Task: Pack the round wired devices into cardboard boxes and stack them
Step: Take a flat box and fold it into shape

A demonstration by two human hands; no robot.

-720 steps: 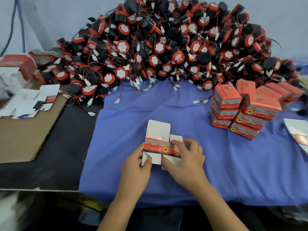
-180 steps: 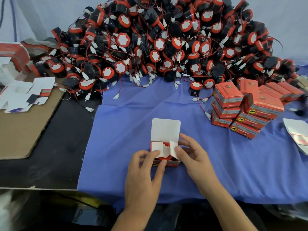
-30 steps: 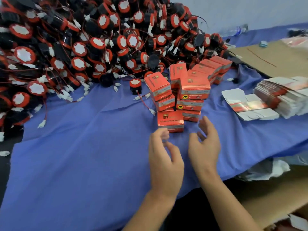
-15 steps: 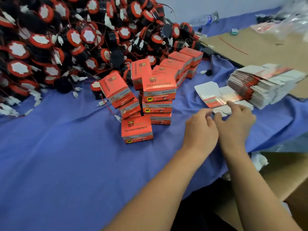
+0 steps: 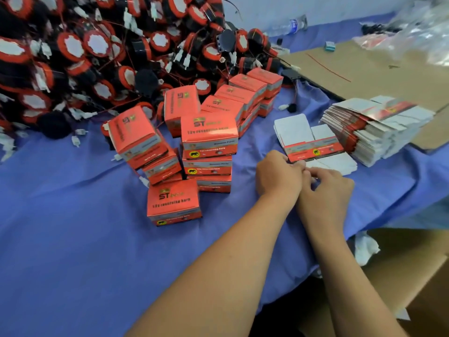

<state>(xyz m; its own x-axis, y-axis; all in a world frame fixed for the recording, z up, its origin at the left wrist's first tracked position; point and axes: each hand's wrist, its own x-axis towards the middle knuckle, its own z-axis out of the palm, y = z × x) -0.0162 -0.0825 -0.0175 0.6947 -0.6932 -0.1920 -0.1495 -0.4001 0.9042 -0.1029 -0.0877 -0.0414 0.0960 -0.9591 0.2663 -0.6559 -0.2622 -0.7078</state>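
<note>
Both hands meet at the near edge of a flat blank (image 5: 313, 144) lying on the blue worktop (image 5: 73, 251) beside the blank stack (image 5: 379, 127); the left hand (image 5: 277, 177) has its fingers (image 5: 295, 165) curled onto that edge, while whether the right hand (image 5: 326, 188) grips anything I cannot tell. The thin card looks light, bendy and easily creased, so pinching an edge to peel one off seems right. The devices (image 5: 97, 45) sit heaped behind, wires tangled; the red boxes (image 5: 209, 135) are all closed, contents hidden.

Both hands, left hand (image 5: 277, 176) and right hand (image 5: 328, 188), have reached the flat box blank (image 5: 313, 148), pinching its near edge.
</note>
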